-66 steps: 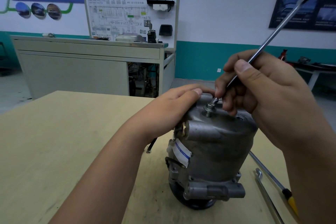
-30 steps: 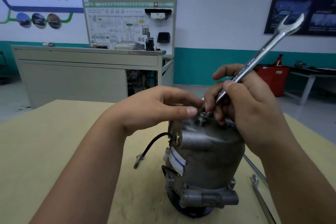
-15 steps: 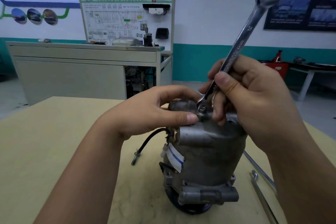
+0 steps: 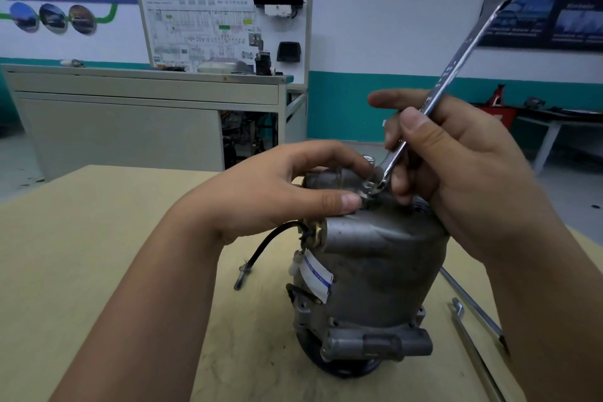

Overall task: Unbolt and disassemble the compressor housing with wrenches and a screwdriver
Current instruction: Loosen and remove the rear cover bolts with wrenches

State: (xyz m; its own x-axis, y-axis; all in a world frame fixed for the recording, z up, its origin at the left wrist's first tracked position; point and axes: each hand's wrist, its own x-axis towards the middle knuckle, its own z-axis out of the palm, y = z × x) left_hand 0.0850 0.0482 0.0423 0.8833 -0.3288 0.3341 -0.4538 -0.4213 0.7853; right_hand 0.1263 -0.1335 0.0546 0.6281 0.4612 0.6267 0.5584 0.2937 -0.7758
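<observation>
On the tabletop (image 4: 98, 254), a pale wood-grain laminate that is scuffed and speckled, the compressor housing (image 4: 385, 271) stands on end at centre frame. Its body is a dull grey cast-metal cylinder, rough and stained, with a rounded shoulder. There is a lugged flange and a tubular boss at the foot. A white label (image 4: 315, 274) with a blue stripe sits on its 9 o'clock side, with a round brass-coloured fitting (image 4: 318, 228) just above. A black sheathed cable (image 4: 264, 248) loops out toward 9 o'clock, its metal end lying on the tabletop.

Left hand (image 4: 277, 192): fingers curved over the housing's top edge, gripping it. The thumb tip presses on the shoulder just beside the bolt (image 4: 367, 188), which is small and bright steel and stands on the top face.

Right hand (image 4: 456, 166): thumb and fingers pinch the shank of the wrench (image 4: 456, 65), which is flat polished chrome. Its lower end is on the bolt and the shank tilts up toward 1 o'clock.

Hard to make out:
- The wrench's upper open end is motion-blurred.
- The fit of the lower end on the bolt is partly masked by fingers.
- Both hands hide the far half of the housing top.
- The dark round part under the flange is in shadow.
- At 4 o'clock from the housing, a second wrench (image 4: 470, 343) and a thin steel shaft (image 4: 470, 303) lie on the tabletop. Both are cut off by the right forearm and the frame edge.
</observation>
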